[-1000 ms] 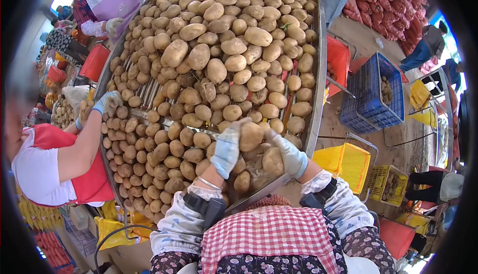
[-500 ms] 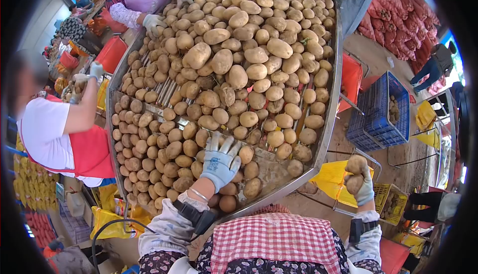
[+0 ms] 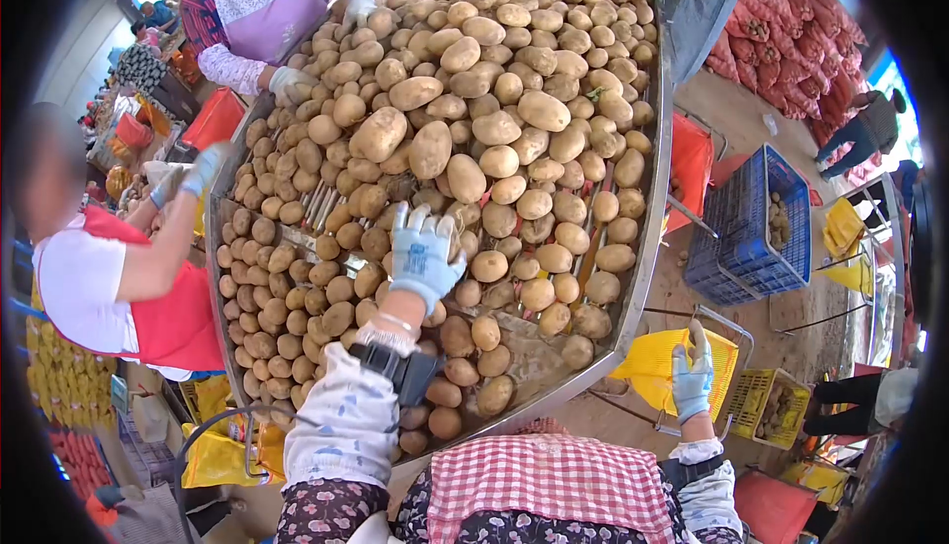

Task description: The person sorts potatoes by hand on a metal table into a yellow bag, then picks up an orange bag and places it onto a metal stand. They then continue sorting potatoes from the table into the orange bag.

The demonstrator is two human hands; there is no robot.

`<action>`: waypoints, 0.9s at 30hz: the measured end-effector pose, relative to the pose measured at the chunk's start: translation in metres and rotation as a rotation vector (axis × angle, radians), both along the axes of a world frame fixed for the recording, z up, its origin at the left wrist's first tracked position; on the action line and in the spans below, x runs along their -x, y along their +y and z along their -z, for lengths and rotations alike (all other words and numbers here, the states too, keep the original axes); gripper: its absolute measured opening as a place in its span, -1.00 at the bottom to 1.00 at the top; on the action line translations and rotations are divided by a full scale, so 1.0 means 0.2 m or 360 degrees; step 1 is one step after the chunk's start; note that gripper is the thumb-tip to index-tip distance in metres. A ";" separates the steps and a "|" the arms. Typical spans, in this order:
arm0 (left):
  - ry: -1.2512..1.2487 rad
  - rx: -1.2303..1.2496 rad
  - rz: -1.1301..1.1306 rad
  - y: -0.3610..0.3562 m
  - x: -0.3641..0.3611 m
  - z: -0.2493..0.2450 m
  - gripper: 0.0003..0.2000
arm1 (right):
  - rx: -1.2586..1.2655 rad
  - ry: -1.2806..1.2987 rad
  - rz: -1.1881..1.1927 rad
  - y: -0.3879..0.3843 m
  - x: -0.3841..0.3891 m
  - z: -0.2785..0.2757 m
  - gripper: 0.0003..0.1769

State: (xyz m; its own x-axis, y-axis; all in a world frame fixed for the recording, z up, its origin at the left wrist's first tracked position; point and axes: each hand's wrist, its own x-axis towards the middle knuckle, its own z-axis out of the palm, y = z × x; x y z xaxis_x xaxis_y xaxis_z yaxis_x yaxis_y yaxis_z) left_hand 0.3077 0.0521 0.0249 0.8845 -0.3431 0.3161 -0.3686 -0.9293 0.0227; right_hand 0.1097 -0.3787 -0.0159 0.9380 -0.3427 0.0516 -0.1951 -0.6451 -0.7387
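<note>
My left hand (image 3: 425,259), in a pale blue and white work glove, rests on the heap of potatoes (image 3: 489,129) on a metal-edged sorting table (image 3: 643,277). Its fingers are spread forward over several potatoes, and none is visibly gripped. Off the table's right edge, my right hand (image 3: 692,378), gloved alike, is raised in front of a yellow mesh bag (image 3: 633,371) hung on a metal frame. Its fingers point up and look apart, with no potato visible in the palm.
Blue crates (image 3: 751,238) and a yellow crate (image 3: 769,408) stand to the right. Red mesh sacks (image 3: 791,45) are piled behind. A co-worker in a red apron (image 3: 178,307) stands left. Another person's gloved hand (image 3: 292,84) touches potatoes across the table.
My left hand has moved forward, farther up the heap. The two potatoes in my right hand are gone from it, its fingers have opened, and it sits slightly left and lower.
</note>
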 end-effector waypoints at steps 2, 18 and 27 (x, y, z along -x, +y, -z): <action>0.0005 0.0013 0.0006 0.01 0.05 0.01 -0.54 | 0.0052 -0.0069 0.0021 0.07 -0.02 -0.04 -0.48; 0.1661 0.3617 -0.0206 -0.15 0.52 -0.06 -0.55 | -0.1596 0.0833 -0.1241 1.15 -0.61 -0.32 -0.21; 0.0545 0.1313 -0.0041 0.04 0.63 0.01 -0.48 | -0.0752 -0.0012 -0.1023 1.18 -0.55 -0.24 0.04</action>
